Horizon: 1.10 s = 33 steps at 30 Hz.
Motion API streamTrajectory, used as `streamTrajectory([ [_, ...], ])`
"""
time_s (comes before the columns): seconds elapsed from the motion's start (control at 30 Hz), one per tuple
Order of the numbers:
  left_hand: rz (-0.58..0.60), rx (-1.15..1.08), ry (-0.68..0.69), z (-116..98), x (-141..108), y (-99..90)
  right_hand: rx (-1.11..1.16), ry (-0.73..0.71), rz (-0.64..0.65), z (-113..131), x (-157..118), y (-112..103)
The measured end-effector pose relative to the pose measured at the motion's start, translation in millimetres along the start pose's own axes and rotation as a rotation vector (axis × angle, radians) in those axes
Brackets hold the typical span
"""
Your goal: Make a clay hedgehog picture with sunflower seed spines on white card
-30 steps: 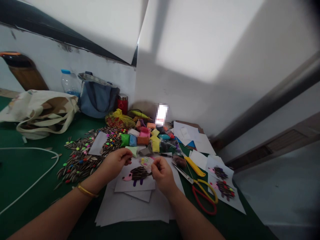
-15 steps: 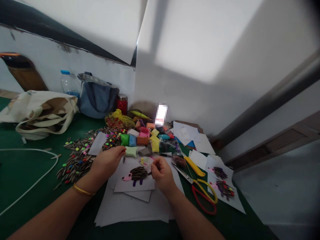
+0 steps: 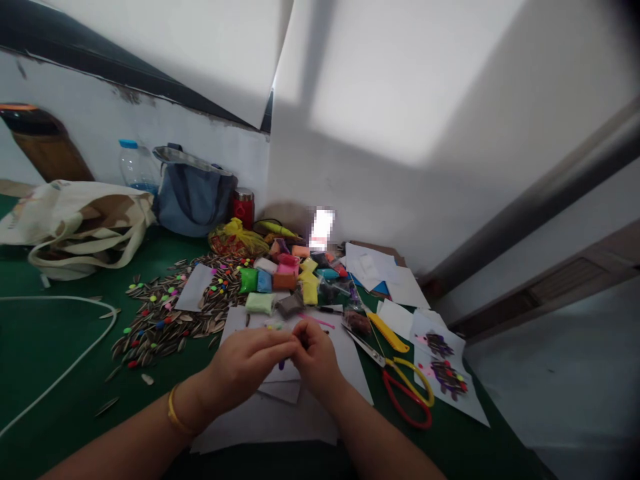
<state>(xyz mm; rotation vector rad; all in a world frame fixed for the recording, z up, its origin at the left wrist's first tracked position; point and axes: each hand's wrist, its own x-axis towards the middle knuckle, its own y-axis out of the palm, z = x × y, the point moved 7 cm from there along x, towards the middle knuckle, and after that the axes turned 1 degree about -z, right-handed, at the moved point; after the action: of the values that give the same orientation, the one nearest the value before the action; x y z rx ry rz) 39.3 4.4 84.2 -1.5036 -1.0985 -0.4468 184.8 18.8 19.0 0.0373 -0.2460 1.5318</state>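
My left hand (image 3: 250, 363) and my right hand (image 3: 317, 360) meet above a small stack of white paper (image 3: 283, 390). Fingertips of both are pinched together, and whatever lies between them is hidden. Under them is a hedgehog picture, mostly covered; one purple leg (image 3: 281, 365) shows. Just beyond the fingers, part of a clear bag with coloured bits (image 3: 273, 326) peeks out. To the left spreads a pile of sunflower seeds (image 3: 193, 323) mixed with small coloured balls. Packets of coloured clay, among them a pale green packet (image 3: 259, 303), lie behind the hands.
Scissors (image 3: 395, 373) with red and yellow handles and a yellow cutter (image 3: 387, 332) lie right of the paper. Further right are finished-looking hedgehog pictures (image 3: 445, 370). At the back stand a cloth bag (image 3: 95, 207), a blue bag (image 3: 193, 200) and a red flask (image 3: 243, 210).
My left hand has moved right and down from the pale green packet to join my right hand. The hedgehog picture, visible before, is now mostly covered.
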Motion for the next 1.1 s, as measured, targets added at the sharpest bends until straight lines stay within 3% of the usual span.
streamTrajectory([
  [0.13,0.082,0.169,0.188,-16.2,5.6,2.3,0.090,0.012,0.042,1.2,-3.5,6.2],
  [0.7,0.367,0.349,-0.002,0.9,9.5,18.0,0.204,0.133,0.015,5.4,-3.3,4.8],
  [0.97,0.228,0.294,0.090,-4.4,10.3,8.8,0.236,0.129,0.008,8.5,-2.6,3.9],
  [1.1,0.217,0.244,0.077,-3.6,9.0,9.1,0.244,0.138,0.007,7.4,-2.6,4.4],
])
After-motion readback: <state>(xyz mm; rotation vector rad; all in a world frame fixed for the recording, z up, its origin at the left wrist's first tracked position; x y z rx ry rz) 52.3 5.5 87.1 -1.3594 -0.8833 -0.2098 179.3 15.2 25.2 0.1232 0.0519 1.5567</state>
